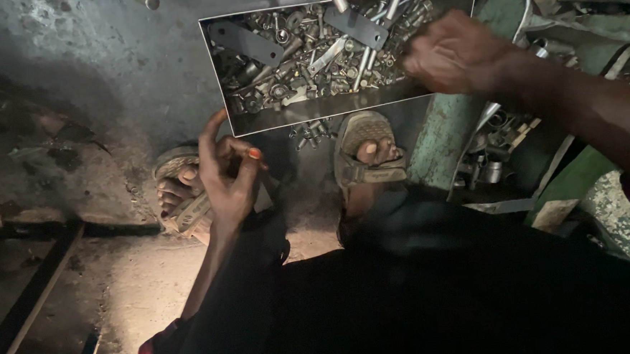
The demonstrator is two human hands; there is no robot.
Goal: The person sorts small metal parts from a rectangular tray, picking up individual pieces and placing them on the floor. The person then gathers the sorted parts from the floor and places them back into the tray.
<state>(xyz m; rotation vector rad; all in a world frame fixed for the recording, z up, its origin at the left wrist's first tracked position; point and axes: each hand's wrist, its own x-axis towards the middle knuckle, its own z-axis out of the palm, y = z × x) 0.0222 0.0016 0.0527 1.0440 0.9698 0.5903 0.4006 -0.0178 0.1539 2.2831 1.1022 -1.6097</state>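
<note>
A shallow metal tray [312,115] lies on the floor before my feet, filled with several bolts, nuts, flat dark plates and wrenches. My right hand [456,53] reaches over the tray's right end with fingers curled down among the hardware; what it grips is hidden. My left hand [227,171] hovers below the tray's left front corner, above my left sandal, fingers loosely apart, and a small orange piece [255,153] sits at its fingertips. A few loose bolts [312,130] lie on the floor just under the tray's front edge.
My two sandalled feet [368,156] stand on the dirty concrete floor. A green metal post [439,138] rises right of the tray, with scrap parts and a metal cup [492,171] beside it. Dark bars [30,299] lie at lower left.
</note>
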